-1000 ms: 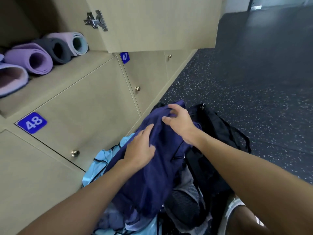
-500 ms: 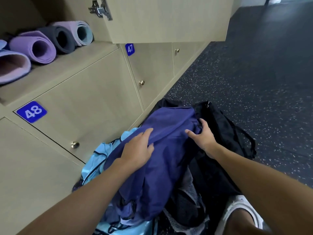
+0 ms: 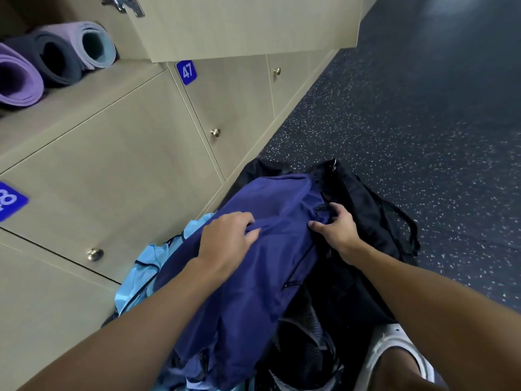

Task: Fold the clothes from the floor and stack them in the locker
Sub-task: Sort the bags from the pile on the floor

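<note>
A navy blue garment (image 3: 262,277) lies on top of a heap of clothes on the floor beside the lockers. My left hand (image 3: 225,241) rests on its middle with the fingers curled into a fold of the cloth. My right hand (image 3: 337,230) pinches its right edge near a small black zip. Under it lie a black garment (image 3: 366,210) with straps and a light blue one (image 3: 149,266). The open locker (image 3: 84,88) sits up on the left, above door 48.
Rolled purple and grey yoga mats (image 3: 56,57) lie in the open locker. Its door (image 3: 245,24) hangs open overhead. Closed doors 47 (image 3: 231,108) and 48 (image 3: 112,179) have small knobs. My white shoe (image 3: 394,351) is at the bottom right. Dark speckled floor (image 3: 423,108) stretches to the right.
My right hand slid from the top of the navy garment down to its right edge. The garment has spread flatter. My left hand has bunched cloth under its fingers.
</note>
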### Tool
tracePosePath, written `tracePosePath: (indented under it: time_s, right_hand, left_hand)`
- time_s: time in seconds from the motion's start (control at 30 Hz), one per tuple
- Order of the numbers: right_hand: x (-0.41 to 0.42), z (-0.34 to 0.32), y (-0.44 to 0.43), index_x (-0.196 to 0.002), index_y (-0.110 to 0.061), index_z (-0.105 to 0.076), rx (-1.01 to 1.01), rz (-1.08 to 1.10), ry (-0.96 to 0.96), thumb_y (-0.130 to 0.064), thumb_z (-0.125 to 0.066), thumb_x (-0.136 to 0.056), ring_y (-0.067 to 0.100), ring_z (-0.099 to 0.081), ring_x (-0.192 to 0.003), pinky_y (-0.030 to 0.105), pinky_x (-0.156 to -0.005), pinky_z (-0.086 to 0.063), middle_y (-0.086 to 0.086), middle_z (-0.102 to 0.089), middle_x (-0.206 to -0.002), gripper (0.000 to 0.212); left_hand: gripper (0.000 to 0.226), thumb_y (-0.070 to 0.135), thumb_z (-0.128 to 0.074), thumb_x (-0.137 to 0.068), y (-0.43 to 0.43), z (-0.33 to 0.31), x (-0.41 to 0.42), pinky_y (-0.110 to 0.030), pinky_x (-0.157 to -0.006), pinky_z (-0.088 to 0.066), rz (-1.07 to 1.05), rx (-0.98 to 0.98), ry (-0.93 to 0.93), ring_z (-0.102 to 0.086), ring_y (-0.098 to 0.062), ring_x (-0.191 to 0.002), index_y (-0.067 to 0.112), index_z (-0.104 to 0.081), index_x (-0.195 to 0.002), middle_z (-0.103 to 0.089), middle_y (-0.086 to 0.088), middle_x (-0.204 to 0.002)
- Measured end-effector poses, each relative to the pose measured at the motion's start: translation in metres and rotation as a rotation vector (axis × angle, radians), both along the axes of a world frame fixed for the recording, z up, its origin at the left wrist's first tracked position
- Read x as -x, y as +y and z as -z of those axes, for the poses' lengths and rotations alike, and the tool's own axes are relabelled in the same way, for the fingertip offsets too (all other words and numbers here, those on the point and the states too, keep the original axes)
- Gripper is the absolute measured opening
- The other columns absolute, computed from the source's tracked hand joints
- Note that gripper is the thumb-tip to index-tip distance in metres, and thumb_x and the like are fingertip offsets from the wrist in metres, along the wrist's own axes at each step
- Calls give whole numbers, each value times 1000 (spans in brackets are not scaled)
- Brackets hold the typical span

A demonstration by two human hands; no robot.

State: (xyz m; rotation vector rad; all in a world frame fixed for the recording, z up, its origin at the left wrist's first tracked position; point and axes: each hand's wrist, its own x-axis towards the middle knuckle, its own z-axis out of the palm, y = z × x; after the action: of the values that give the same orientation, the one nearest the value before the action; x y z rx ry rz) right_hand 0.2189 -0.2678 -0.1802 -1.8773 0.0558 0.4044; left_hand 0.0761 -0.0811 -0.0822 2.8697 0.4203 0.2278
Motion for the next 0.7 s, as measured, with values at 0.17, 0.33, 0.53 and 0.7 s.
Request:
tracePosePath:
  time_s: [0.17,0.33,0.53,0.7]
  right_hand:
    - [-5,-57,6,-137,-20,-48,-100,11,-106,-6,-80,-77,18,-66,-94,37,-90,-55,5,-66,-110,70]
    - [9,-163,13,-137,-32,-46,-229,-95,-323,-10,-78,-77,21,-65,-100,39,-86,-58,7,-64,-112,71]
    - [54,-265,37,-114,-32,-55,-255,-205,-507,-4,-70,-78,16,-68,-82,40,-81,-59,-4,-68,-88,48]
    - [92,-271,72,-104,-30,-51,-222,-368,-430,-6,-73,-81,18,-66,-90,40,-90,-55,-9,-64,-86,40]
  left_hand:
    - [21,25,-60,-97,4,-20,9,-42,-61,-47,-40,38,-176,-56,-28,-65,10,-66,-84,-61,-3,-67]
    - [24,23,-61,-98,3,-61,20,-44,-60,-47,-92,132,-391,-53,-39,-63,6,-64,-81,-56,-7,-60]
    - [16,18,-53,-101,9,-106,44,-44,-81,-53,-83,286,-532,-66,-29,-86,17,-64,-112,-71,1,-89]
    - [94,51,-73,-81,10,-118,63,-32,-117,-30,-36,721,-364,-33,-5,-144,38,-15,-154,-30,14,-159]
